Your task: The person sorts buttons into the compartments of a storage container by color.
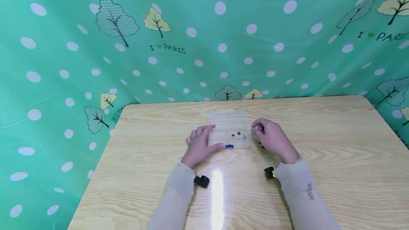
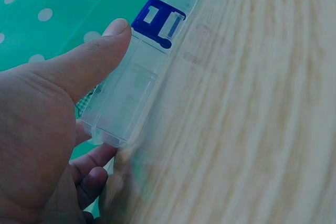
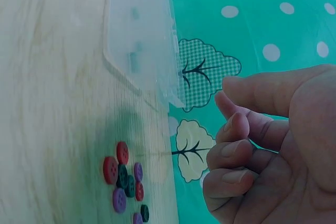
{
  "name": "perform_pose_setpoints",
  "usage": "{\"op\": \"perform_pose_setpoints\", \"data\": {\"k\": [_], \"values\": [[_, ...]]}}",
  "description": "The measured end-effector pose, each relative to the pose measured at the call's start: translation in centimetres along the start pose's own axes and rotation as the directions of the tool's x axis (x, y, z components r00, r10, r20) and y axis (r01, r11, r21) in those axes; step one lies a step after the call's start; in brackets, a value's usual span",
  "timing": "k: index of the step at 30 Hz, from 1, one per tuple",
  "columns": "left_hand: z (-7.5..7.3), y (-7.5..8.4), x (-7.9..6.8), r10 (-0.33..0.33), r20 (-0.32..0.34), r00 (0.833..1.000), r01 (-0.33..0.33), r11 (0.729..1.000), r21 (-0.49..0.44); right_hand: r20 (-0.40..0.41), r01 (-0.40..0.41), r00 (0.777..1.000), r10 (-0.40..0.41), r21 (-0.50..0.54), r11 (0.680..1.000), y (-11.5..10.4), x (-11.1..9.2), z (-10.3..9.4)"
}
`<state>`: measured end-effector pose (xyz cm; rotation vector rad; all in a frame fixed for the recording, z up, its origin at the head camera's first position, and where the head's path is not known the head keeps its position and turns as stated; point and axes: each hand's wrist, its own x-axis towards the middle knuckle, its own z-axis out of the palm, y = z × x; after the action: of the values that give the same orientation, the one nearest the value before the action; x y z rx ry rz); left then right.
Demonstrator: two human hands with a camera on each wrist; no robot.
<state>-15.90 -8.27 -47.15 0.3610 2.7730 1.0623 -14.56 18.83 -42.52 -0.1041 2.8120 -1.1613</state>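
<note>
A clear plastic box (image 1: pixel 223 135) lies on the table with its see-through lid (image 1: pixel 228 119) folded back behind it. A blue latch (image 2: pixel 158 22) sits at its front edge. A few small dark-green buttons (image 1: pixel 239 133) lie inside. My left hand (image 1: pixel 202 144) holds the box at its left end, thumb at the front beside the latch, other fingers round the side. My right hand (image 1: pixel 271 136) hovers just right of the box, its fingers loosely curled, nothing showing between thumb and forefinger. Below it on the table lie several red, green and purple buttons (image 3: pixel 119 200).
The wooden table (image 1: pixel 143 187) reaches back to a green curtain (image 1: pixel 198 45) with white dots and printed trees. A bright light reflection falls on the wood in front of the box. Each wrist wears a small black camera (image 1: pixel 202 181).
</note>
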Motion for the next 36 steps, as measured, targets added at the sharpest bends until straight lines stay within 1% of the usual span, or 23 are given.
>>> {"op": "perform_pose_setpoints", "data": {"k": [13,19,26,36], "values": [[0.0,-0.1,0.0,-0.005,0.005,1.0,0.005,1.0,0.006,-0.023,0.01,1.0,-0.01,-0.021,1.0,1.2,0.0,-0.9],[0.1,-0.2,0.1,-0.005,0.002,1.0,0.005,1.0,0.006,-0.022,-0.003,1.0,0.003,-0.029,1.0,1.5,0.0,-1.2],[0.1,-0.2,0.1,-0.004,0.0,1.0,0.004,1.0,0.004,-0.016,-0.022,1.0,0.021,-0.032,0.999,1.8,0.1,-1.2],[0.0,-0.2,0.0,-0.002,0.001,1.0,0.002,1.0,0.001,-0.008,-0.027,1.0,0.026,-0.046,0.999,2.6,0.3,-1.1]]}}
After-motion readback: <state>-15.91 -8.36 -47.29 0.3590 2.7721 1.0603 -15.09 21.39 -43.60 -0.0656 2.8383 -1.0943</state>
